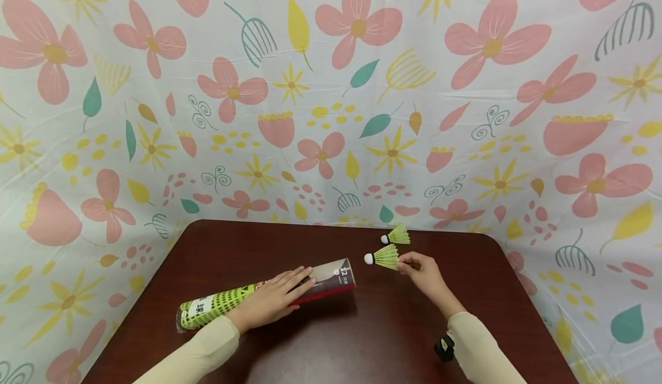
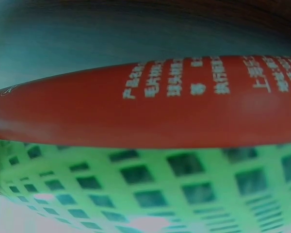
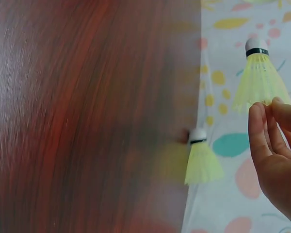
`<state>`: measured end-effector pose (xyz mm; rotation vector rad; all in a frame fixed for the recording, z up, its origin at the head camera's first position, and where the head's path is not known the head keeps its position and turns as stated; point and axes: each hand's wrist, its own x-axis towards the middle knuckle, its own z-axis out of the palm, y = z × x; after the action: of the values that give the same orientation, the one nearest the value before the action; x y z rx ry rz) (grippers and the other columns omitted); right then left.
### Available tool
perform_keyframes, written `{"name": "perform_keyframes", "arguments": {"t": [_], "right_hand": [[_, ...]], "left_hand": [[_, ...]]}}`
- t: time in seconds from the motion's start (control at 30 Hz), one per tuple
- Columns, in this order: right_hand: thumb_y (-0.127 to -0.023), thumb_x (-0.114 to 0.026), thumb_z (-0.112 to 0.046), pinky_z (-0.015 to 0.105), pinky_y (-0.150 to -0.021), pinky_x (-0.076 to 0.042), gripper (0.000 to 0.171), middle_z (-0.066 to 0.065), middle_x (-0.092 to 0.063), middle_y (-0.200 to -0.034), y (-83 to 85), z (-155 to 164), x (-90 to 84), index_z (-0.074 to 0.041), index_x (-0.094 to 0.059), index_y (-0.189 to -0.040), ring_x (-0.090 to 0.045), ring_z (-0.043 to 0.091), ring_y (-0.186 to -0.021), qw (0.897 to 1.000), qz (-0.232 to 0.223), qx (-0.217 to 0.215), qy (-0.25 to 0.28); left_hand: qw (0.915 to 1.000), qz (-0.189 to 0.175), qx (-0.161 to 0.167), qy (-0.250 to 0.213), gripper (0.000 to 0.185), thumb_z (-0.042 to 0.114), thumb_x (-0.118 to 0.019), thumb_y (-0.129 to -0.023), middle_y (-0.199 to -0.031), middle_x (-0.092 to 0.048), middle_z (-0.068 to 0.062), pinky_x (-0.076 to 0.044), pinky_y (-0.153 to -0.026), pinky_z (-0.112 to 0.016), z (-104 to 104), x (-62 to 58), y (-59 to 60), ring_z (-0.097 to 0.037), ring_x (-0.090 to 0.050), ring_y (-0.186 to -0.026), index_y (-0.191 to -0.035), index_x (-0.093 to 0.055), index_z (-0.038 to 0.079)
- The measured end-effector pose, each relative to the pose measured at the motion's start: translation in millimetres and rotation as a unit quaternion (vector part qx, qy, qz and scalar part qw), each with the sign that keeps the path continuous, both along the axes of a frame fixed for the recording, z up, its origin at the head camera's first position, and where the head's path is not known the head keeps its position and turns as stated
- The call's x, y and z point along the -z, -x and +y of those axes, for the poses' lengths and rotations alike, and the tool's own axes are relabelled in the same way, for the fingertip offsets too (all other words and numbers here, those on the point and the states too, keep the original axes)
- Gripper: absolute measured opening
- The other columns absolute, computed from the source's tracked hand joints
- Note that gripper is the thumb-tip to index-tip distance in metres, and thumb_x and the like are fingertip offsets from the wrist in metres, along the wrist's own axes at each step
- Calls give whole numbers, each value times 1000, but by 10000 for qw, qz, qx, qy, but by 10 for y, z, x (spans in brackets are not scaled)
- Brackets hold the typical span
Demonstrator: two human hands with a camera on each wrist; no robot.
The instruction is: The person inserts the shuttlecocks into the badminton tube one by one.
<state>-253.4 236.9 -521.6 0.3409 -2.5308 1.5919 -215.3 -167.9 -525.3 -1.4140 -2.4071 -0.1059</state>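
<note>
Two yellow-green shuttlecocks: right hand (image 1: 425, 273) pinched one shuttlecock (image 1: 383, 256); left hand (image 1: 274, 299) lay flat on the tube (image 1: 331, 276).

Shuttlecock tube (image 1: 269, 296) — cylindrical, lying on its side on the dark wood table, long axis running left to right and slightly away. Green grid-patterned label on the left portion, a red band with white print along its length, a pale clear section at the right end. The left hand (image 1: 271, 300) rests flat on its middle.

Held shuttlecock (image 1: 381, 256) — yellow-green skirt, white cork tip pointing left; the right hand (image 1: 424, 272) pinches its skirt edge.

Second shuttlecock (image 1: 396, 235) — same colouring, lying on the table just behind the first.
</note>
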Motion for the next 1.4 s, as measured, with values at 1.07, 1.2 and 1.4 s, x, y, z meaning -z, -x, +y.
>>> {"name": "perform_keyframes", "arguments": {"t": [1.07,1.2,1.4], "right_hand": [[-86,-67,4,22,-54,-46,5,13,-65,-75,-407,-657,-185,-1,-67,-88,-59,27,-65,9949,528,-857,114],[-87,-69,-5,23,-58,-50,4,4,-67,-78,-347,-641,-63,-2,-68,-89,-63,23,-68,9966,442,-689,77],[-87,-70,-5,23,-60,-52,6,6,-70,-81,-353,-671,-51,0,-69,-89,-64,11,-69,9971,595,-463,58]], "left_hand": [[10000,-36,-11,-1,92,25,-79,-81,-157,-24,-14,-33,-110,-41,106,-15,-14,-26,-26,-143,-154,-24,12],[10000,67,4,37,92,24,-80,-80,-157,-24,-15,-35,-109,-42,112,-37,-8,-29,-31,-141,-153,-25,12],[9999,157,23,37,88,24,-79,-81,-155,-27,-16,-36,-108,-41,114,-61,1,-29,-34,-139,-152,-30,11]]}}
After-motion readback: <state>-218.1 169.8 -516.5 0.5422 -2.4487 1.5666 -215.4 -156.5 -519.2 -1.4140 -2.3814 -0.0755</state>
